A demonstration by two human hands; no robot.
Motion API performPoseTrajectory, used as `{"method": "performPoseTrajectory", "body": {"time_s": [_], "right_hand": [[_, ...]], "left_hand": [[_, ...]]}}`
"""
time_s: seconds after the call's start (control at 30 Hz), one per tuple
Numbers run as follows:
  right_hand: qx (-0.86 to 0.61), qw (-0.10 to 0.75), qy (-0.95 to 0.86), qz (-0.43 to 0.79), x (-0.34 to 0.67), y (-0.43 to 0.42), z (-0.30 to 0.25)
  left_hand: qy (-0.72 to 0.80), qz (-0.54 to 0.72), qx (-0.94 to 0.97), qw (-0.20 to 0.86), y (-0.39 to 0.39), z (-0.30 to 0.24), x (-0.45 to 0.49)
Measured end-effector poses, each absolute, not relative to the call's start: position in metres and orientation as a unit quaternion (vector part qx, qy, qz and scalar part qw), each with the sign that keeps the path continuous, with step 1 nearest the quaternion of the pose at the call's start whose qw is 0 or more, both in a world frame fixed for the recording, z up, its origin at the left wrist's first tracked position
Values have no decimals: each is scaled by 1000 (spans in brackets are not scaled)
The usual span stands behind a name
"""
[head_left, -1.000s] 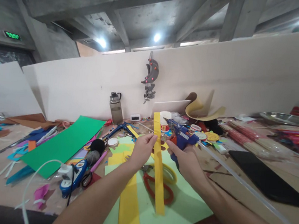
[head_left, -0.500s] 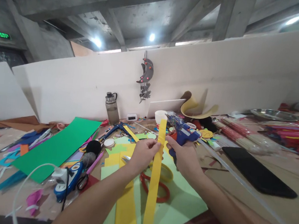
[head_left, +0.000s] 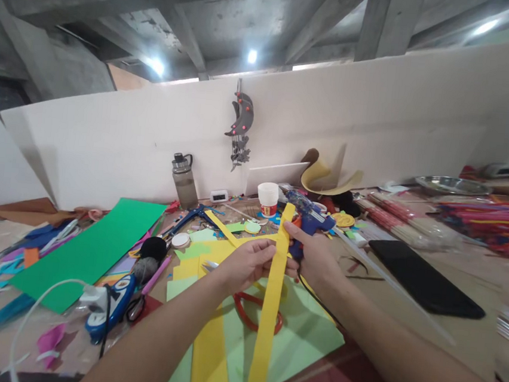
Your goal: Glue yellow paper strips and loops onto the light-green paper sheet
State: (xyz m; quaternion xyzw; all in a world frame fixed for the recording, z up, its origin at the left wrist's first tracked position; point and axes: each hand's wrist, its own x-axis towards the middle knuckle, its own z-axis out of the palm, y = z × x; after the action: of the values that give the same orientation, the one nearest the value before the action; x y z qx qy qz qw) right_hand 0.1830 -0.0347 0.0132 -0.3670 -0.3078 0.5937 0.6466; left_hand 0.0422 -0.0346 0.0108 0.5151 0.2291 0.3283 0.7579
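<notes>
A long yellow paper strip [head_left: 270, 312] hangs down in front of me, pinched near its upper part by my left hand [head_left: 247, 265]. My right hand [head_left: 315, 260] is closed around a blue hot glue gun [head_left: 312, 219], with a clear glue stick [head_left: 401, 286] poking out of its back. The right thumb touches the strip's edge near the top. The gun's nozzle lies partly behind the strip. Below the hands, scissors with a red-orange handle [head_left: 245, 317] rest on pale green paper [head_left: 308, 328], partly covered by the strip. Yellow paper [head_left: 211, 355] lies left of them.
A green sheet [head_left: 91, 247], a blue power strip [head_left: 112, 306] and a pink pen [head_left: 156, 274] are on the left. Farther back stand a bottle [head_left: 184, 181] and a white paper cup [head_left: 267, 199]. To the right lies a black flat slab [head_left: 426, 276].
The strip's top has moved right, closer to my right hand, whose thumb now touches it. The view has shifted slightly, and the paper cup shows more fully.
</notes>
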Motion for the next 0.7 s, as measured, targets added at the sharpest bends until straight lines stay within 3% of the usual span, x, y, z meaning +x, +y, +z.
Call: {"method": "performPoseTrajectory", "body": {"time_s": [0.3,0.53,0.7], "right_hand": [[-318,731,-295,527,186,-25,12],[-323,709,-284,559,188,-23,10],[-341,693,-337,539,181,-26,10]], "left_hand": [[283,371,494,733,-30,12,41],[348,509,455,643,-23,12,40],[406,515,492,572,-30,14,41]]}}
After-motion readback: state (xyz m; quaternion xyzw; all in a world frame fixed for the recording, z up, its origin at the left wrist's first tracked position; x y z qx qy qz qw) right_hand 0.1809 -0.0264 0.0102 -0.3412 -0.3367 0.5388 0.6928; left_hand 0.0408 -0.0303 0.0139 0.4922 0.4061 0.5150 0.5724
